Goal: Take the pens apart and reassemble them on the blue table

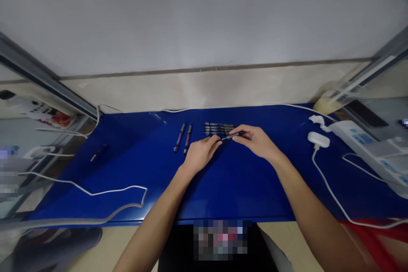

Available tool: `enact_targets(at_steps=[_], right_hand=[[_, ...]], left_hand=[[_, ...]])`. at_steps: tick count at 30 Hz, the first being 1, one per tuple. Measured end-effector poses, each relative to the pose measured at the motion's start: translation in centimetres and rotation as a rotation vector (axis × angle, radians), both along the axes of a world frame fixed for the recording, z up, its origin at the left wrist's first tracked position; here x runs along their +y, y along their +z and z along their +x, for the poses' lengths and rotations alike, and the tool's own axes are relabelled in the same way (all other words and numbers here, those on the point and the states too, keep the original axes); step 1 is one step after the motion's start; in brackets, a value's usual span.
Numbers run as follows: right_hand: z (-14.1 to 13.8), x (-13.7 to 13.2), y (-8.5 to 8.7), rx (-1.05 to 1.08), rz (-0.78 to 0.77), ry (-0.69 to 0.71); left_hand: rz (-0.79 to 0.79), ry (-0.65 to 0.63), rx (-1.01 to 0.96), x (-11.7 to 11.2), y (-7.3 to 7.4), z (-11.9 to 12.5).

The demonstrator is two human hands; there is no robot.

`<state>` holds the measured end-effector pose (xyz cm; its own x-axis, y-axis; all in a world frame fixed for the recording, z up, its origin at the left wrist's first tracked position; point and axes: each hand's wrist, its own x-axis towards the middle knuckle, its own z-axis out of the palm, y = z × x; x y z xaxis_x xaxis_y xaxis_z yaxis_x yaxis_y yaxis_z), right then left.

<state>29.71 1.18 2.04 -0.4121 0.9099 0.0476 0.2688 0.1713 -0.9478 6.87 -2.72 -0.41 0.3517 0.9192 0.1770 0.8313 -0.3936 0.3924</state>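
Note:
My left hand (201, 152) and my right hand (257, 141) meet over the blue table (242, 187). Between them is a dark pen (230, 136), lying roughly level. The fingers of my left hand are closed on its left end, and those of my right hand pinch its grey right part. Just beyond my hands several similar pens (214, 127) lie side by side, partly covered by my right fingers. Left of my left hand, one pen (179, 137) and a second pen (188, 136) rest nearly parallel, pointing away from me.
A small dark object (98, 153) lies at the table's left. White cables cross both sides. On the right are a white earphone case (318, 140), a power strip (360, 140) and a cup of pale liquid (327, 103). A bottle (38, 109) stands beyond the left frame.

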Motion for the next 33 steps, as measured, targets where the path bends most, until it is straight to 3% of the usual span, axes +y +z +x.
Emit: enact_targets(at_steps=[4,10,15,19,23,29,33], right_hand=[[-0.5,-0.3,0.0,-0.072,0.021,0.063],[-2.1,-1.4,-0.2,-0.263,0.104,0.042],[-1.9,-1.3,-0.1,-0.172,0.129,0.022],[-1.6,-1.2,0.0,-0.309,0.187,0.003],[-0.9,-1.0,0.5,-0.241,0.113,0.069],[-0.5,-1.0,0.9,-0.336,0.164,0.099],[-0.9,-1.1,0.7,-0.267,0.164,0.112]], left_hand=[[-0.044,-0.017,-0.015,-0.3,0.1,0.4],[-0.074,-0.07,0.026,-0.6,0.2,0.9],[-0.061,-0.026,0.027,-0.6,0.4,1.0],[-0.067,-0.076,0.002,-0.7,0.5,0.9],[-0.082,-0.043,0.046,-0.6,0.4,0.9],[-0.078,-0.107,0.008,-0.8,0.6,1.0],[-0.092,-0.064,0.029,-0.8,0.6,1.0]])
